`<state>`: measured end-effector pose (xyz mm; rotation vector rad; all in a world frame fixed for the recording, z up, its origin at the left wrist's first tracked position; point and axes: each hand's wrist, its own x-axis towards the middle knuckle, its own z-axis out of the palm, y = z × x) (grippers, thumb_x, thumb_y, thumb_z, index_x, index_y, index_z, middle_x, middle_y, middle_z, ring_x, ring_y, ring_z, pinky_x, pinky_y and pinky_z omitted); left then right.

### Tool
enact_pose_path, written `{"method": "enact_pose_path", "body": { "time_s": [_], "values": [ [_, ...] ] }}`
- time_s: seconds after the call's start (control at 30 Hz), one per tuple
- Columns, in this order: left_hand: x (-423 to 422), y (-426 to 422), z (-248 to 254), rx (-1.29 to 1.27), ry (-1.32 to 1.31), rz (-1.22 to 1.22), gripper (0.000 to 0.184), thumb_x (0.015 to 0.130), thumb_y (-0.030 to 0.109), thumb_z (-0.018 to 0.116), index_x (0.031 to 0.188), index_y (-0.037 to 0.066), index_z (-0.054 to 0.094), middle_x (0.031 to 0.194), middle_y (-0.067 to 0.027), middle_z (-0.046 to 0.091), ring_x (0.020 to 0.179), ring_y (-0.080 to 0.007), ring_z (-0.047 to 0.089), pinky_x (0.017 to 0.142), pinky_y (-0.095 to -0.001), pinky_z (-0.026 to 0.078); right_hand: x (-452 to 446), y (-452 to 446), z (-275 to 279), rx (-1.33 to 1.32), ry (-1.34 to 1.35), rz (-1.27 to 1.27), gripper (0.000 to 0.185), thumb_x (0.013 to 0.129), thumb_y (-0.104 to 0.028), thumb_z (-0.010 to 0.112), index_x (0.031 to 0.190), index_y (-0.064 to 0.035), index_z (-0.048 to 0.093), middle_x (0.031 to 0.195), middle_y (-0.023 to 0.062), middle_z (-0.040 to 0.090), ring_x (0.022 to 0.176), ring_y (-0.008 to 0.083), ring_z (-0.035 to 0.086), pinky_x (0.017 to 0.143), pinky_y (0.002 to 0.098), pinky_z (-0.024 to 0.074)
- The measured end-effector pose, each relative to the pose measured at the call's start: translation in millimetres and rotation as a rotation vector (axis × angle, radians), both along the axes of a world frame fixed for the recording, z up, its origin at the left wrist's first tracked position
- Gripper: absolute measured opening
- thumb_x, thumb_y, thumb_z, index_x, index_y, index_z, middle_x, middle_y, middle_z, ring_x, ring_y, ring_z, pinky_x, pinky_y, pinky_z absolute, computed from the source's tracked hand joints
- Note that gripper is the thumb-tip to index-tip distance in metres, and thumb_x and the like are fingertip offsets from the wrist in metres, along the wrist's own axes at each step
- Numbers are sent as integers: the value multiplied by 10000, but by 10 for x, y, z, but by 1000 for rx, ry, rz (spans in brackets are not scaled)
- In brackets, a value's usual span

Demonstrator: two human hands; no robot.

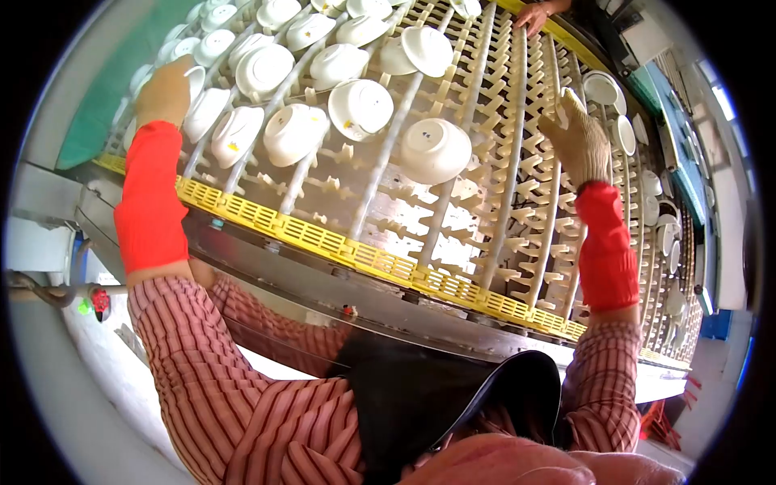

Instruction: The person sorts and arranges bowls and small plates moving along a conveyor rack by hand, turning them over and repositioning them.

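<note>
My left hand (164,93), in a light glove with a red sleeve cover, is at the far left of the rack, its fingers closed on the rim of a white bowl (195,82) that the hand partly hides. Just below that hand, another white bowl (206,114) leans on the pegs. My right hand (580,141), also gloved, reaches over the pegged conveyor (517,186) at the right. Its fingers stretch forward with the thumb apart, and I see nothing held. A white bowl (436,150) rests upside down on the pegs between my hands.
More white bowls (264,69) stand tilted in rows at the upper left. White dishes (621,134) lie beyond my right hand. A yellow slotted strip (323,241) edges the conveyor on my side. Another person's hand (533,16) rests at the far edge.
</note>
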<state>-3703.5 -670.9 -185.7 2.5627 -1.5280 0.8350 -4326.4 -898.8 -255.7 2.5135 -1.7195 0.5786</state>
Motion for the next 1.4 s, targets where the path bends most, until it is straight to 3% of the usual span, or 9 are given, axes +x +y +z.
{"method": "enact_pose_path", "body": {
  "time_s": [0.27,0.4,0.57,0.67,0.73,0.9,1.13,1.3,1.4],
  "values": [
    [-1926,91,-26,-256,222,-772,459,1011,22,564,1420,152,729,1275,-195,768,1086,-396,739,950,-439,611,-257,-906,-502,87,179,-122,592,1049,-573,564,1323,-83,752,1237,266,758,1156,472,728,1012,565,561],
    [-2975,448,-140,628,268,-569,565,937,138,737,1497,110,664,1459,-171,685,1087,-415,756,882,-418,628,-367,-479,-437,77,106,-82,581,1064,-595,539,1232,-95,784,1142,272,765,1070,469,738,938,546,568],
    [-2870,591,-105,446,453,-742,665,914,396,851,1457,66,654,1454,-230,670,1204,-453,705,1024,-513,574,-722,-142,-385,525,-893,-51,388,1075,-306,664,1233,34,762,1112,186,821,1047,386,780,870,456,602],
    [-2955,366,-22,620,516,-643,669,909,404,845,1448,58,655,1311,-239,731,1170,-443,715,991,-510,582,-833,-39,-441,-395,-302,424,301,1076,-130,632,1323,19,718,1189,202,806,1112,358,783,940,443,619],
    [-3149,311,0,666,376,-529,571,926,317,823,1419,72,670,1136,-205,762,1087,-431,729,927,-517,585,-610,352,-183,-146,-442,371,353,1060,-14,605,1404,-19,684,1258,219,788,1168,353,775,1032,444,612],
    [-2950,338,-286,352,158,-508,497,961,159,750,1444,105,646,1017,-165,769,943,-419,763,800,-530,595,-381,348,-394,821,-1367,444,393,1140,-291,635,1270,77,671,1234,247,784,1142,267,794,974,384,668],
    [-3214,289,-93,247,250,-421,522,1028,154,708,1540,109,617,1247,-239,760,1123,-454,729,937,-518,580,-1444,917,-476,687,-995,328,592,1145,-374,634,1500,98,593,1393,265,739,1304,298,738,1114,363,593],
    [-3489,-23,116,613,433,-266,648,1027,534,718,1541,155,608,1227,-245,763,1064,-466,753,950,-494,602,-1756,1532,-280,553,-584,76,430,1110,-322,671,1379,8,722,1127,110,795,954,156,735,880,293,593],
    [-2991,-741,-123,100,699,-643,670,1017,548,730,1436,28,678,1241,-206,777,1116,-341,739,1001,-414,560,-1767,1515,-497,594,-564,111,349,1069,-245,685,1303,12,722,1015,65,751,879,104,661,793,298,559]
  ]
}}
